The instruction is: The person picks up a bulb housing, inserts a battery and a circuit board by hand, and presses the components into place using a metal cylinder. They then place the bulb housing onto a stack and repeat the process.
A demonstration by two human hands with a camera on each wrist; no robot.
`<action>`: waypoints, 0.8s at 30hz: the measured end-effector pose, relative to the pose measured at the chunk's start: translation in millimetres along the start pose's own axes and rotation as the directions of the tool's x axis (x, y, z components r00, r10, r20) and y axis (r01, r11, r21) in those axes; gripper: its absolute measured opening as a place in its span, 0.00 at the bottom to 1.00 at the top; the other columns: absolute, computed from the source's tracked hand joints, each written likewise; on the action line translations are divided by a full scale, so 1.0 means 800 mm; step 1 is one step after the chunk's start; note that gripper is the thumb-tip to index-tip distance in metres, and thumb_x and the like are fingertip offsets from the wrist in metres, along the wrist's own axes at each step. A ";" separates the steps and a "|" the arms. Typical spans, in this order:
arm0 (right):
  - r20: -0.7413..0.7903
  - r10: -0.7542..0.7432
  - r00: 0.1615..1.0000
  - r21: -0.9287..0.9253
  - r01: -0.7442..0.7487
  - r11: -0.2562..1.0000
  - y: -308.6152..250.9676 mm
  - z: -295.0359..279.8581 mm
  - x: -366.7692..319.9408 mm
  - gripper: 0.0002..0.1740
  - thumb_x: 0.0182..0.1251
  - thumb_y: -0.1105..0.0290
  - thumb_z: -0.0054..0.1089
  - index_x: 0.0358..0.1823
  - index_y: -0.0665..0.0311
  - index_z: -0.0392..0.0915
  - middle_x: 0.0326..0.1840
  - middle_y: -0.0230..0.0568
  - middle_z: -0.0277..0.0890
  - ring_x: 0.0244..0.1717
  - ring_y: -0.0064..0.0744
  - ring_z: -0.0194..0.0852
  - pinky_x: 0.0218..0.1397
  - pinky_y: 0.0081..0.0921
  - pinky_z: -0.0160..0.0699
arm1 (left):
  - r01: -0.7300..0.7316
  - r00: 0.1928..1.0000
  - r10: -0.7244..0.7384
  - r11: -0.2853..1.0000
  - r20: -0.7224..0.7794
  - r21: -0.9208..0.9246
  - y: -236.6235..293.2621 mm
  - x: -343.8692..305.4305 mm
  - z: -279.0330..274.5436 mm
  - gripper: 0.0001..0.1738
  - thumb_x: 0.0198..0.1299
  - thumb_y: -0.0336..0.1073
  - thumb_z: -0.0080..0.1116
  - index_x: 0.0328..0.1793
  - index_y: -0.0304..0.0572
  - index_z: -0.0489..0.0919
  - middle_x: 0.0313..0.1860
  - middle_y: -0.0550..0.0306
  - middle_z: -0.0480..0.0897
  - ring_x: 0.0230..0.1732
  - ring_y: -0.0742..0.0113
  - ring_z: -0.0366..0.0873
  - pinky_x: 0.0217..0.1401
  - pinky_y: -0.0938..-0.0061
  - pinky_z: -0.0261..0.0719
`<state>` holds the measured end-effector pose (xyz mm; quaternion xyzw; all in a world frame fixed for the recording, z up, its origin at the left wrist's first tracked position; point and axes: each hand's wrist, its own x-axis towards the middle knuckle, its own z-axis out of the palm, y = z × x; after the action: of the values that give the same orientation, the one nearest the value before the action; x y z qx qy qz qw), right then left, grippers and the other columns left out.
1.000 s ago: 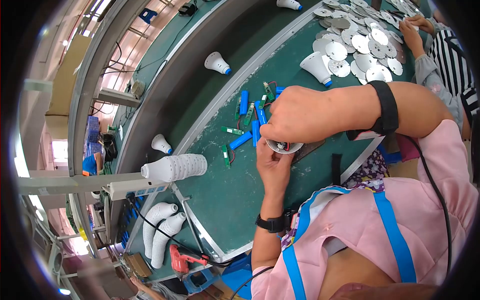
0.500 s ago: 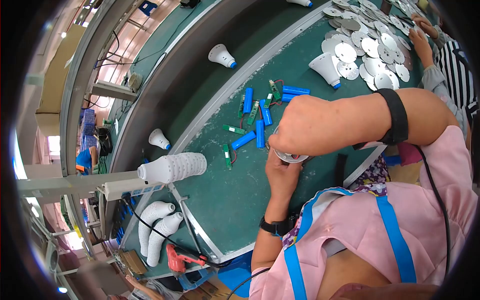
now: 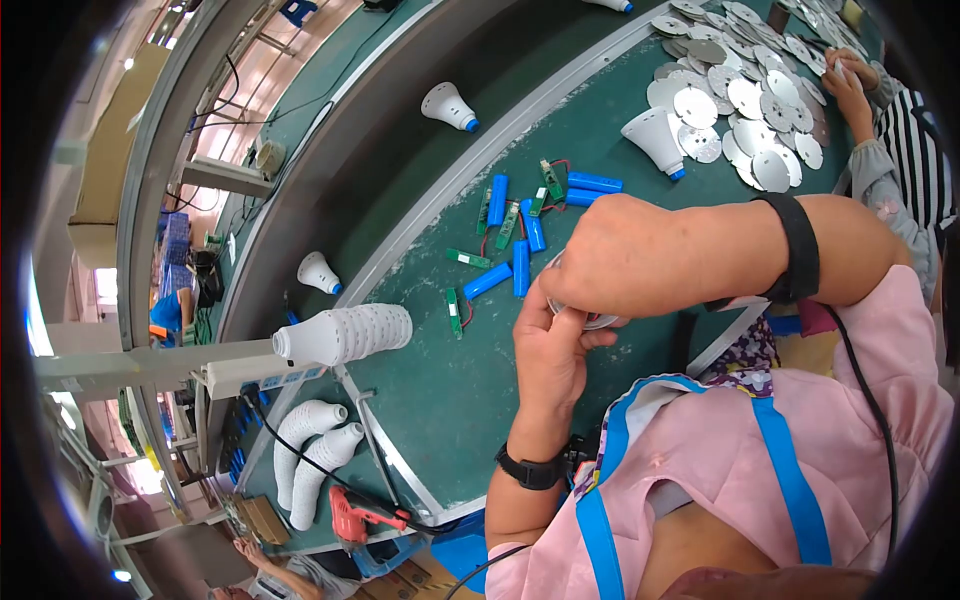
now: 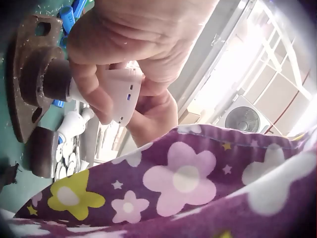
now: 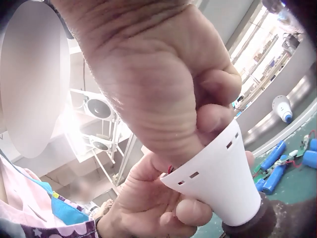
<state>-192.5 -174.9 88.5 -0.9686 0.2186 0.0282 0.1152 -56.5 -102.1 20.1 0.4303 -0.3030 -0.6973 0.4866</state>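
A white cone-shaped bulb housing [image 5: 223, 178] stands with its narrow end in a dark round socket on a brown metal base [image 4: 22, 89]. My left hand [image 3: 548, 355] grips the housing's side near the wide rim, fingers curled round it. Above it, my right hand [image 3: 615, 255] bends down with curled fingers at the wide mouth, its thumb side reaching inside. A bit of red wire [image 5: 170, 169] shows at the rim. The right fingertips are hidden inside the housing, so I cannot tell whether they pinch something.
Blue battery cells [image 3: 520, 268] wired to green circuit boards [image 3: 466, 258] lie beyond my hands. Another white housing [image 3: 652, 138] stands near a pile of silver discs [image 3: 745, 95]. Stacked white housings [image 3: 350, 335], a red power tool [image 3: 362, 515] and a power strip [image 3: 250, 375] are leftward. Another person's hands [image 3: 850, 85] are far right.
My left hand has shifted its hold on the housing, its fingers and thumb now placed differently. The right hand stays over the mouth, covering more of it than a second ago.
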 end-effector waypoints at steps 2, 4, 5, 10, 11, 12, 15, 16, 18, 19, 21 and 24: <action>-0.020 0.001 1.000 0.016 -0.001 1.000 0.001 0.005 0.001 0.13 0.41 0.67 0.60 0.32 0.63 0.76 0.20 0.41 0.76 0.22 0.42 0.77 0.22 0.33 0.73 | 0.007 1.000 -0.007 1.000 -0.013 0.001 0.000 0.001 0.002 0.16 0.60 0.31 0.45 0.54 0.36 0.68 0.40 0.47 0.79 0.33 0.57 0.81 0.26 0.77 0.83; -0.044 -0.001 0.999 0.033 0.002 0.999 0.001 0.004 0.000 0.13 0.42 0.67 0.60 0.32 0.62 0.76 0.19 0.41 0.76 0.21 0.42 0.77 0.22 0.33 0.72 | 0.013 0.999 -0.013 1.000 -0.030 0.006 0.001 0.001 0.002 0.16 0.60 0.31 0.45 0.54 0.36 0.68 0.40 0.47 0.79 0.32 0.58 0.81 0.26 0.77 0.83; 0.005 0.029 1.000 0.060 -0.029 0.998 0.002 0.001 -0.003 0.13 0.43 0.67 0.60 0.33 0.62 0.76 0.22 0.41 0.77 0.24 0.42 0.77 0.25 0.32 0.73 | 0.031 0.999 -0.031 1.000 -0.017 -0.003 0.003 0.001 0.001 0.17 0.59 0.31 0.46 0.55 0.36 0.68 0.40 0.47 0.79 0.32 0.58 0.81 0.26 0.78 0.83; -0.553 0.120 0.824 0.365 0.110 0.925 0.021 0.039 -0.062 0.18 0.44 0.67 0.64 0.38 0.62 0.74 0.33 0.44 0.77 0.35 0.43 0.75 0.36 0.35 0.74 | 0.059 0.998 -0.057 0.994 0.028 -0.094 0.006 0.000 0.000 0.23 0.57 0.30 0.50 0.59 0.36 0.65 0.45 0.50 0.77 0.34 0.61 0.82 0.27 0.81 0.82; -0.567 0.307 0.764 0.414 -0.058 0.909 0.023 0.058 -0.079 0.21 0.45 0.67 0.64 0.43 0.62 0.72 0.36 0.44 0.75 0.38 0.43 0.73 0.39 0.35 0.72 | 0.066 0.997 -0.063 0.995 0.033 -0.079 0.006 0.000 0.000 0.23 0.57 0.30 0.50 0.60 0.36 0.64 0.45 0.49 0.77 0.34 0.61 0.82 0.27 0.81 0.82; -0.572 0.481 0.665 0.465 -0.219 0.857 0.023 0.077 -0.092 0.24 0.47 0.67 0.63 0.48 0.61 0.69 0.40 0.45 0.73 0.41 0.43 0.71 0.43 0.35 0.71 | 0.072 0.997 -0.070 0.995 0.042 -0.061 0.005 0.001 0.000 0.24 0.56 0.30 0.50 0.61 0.36 0.64 0.45 0.49 0.77 0.34 0.61 0.82 0.27 0.81 0.82; -0.522 0.440 0.731 0.224 -0.381 0.897 0.017 0.132 -0.110 0.30 0.46 0.68 0.64 0.53 0.62 0.65 0.42 0.48 0.70 0.43 0.44 0.68 0.44 0.35 0.70 | 0.077 0.997 -0.076 0.995 0.027 -0.065 0.004 0.001 0.001 0.25 0.56 0.30 0.50 0.62 0.36 0.62 0.45 0.48 0.77 0.34 0.61 0.82 0.26 0.81 0.82; -0.522 0.442 0.730 0.224 -0.382 0.897 0.017 0.143 -0.112 0.30 0.46 0.68 0.64 0.53 0.62 0.65 0.42 0.48 0.70 0.43 0.44 0.68 0.44 0.35 0.70 | 0.079 0.997 -0.077 0.995 0.028 -0.064 0.004 0.001 0.001 0.25 0.56 0.30 0.50 0.62 0.36 0.62 0.45 0.48 0.77 0.34 0.61 0.82 0.26 0.81 0.82; -0.435 0.442 0.784 0.122 -0.435 0.892 0.016 0.154 -0.113 0.33 0.45 0.69 0.64 0.55 0.62 0.63 0.46 0.50 0.67 0.45 0.44 0.66 0.46 0.34 0.69 | 0.076 0.997 -0.074 0.995 0.034 -0.058 0.006 0.001 0.002 0.25 0.56 0.30 0.50 0.61 0.37 0.62 0.46 0.48 0.77 0.33 0.61 0.82 0.26 0.81 0.82; -0.439 0.435 0.786 0.116 -0.431 0.895 0.018 0.151 -0.112 0.33 0.45 0.69 0.64 0.55 0.62 0.63 0.46 0.50 0.67 0.45 0.44 0.66 0.46 0.34 0.69 | 0.067 0.997 -0.065 0.996 0.032 -0.059 0.005 0.000 0.002 0.25 0.56 0.30 0.50 0.61 0.37 0.62 0.46 0.48 0.77 0.33 0.61 0.82 0.26 0.81 0.82; -0.516 0.532 0.671 0.394 -0.365 0.843 0.023 0.141 -0.107 0.34 0.43 0.72 0.64 0.56 0.62 0.63 0.44 0.47 0.68 0.43 0.43 0.68 0.44 0.34 0.70 | 0.074 0.997 -0.072 0.995 0.039 -0.073 0.004 0.002 -0.001 0.24 0.56 0.30 0.49 0.61 0.37 0.63 0.46 0.48 0.77 0.33 0.61 0.82 0.26 0.81 0.82; -0.621 0.569 0.539 0.647 -0.056 0.760 0.001 0.070 -0.092 0.31 0.41 0.75 0.64 0.52 0.62 0.66 0.42 0.44 0.69 0.40 0.43 0.70 0.41 0.34 0.72 | 0.067 0.997 -0.065 0.996 0.035 -0.052 0.005 0.001 0.001 0.24 0.57 0.30 0.49 0.61 0.37 0.63 0.46 0.49 0.77 0.33 0.62 0.82 0.26 0.81 0.81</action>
<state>-259.8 -131.9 41.8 -0.7396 0.4227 -0.4459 0.2749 -55.6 -104.0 23.7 0.4152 -0.2782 -0.7279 0.4694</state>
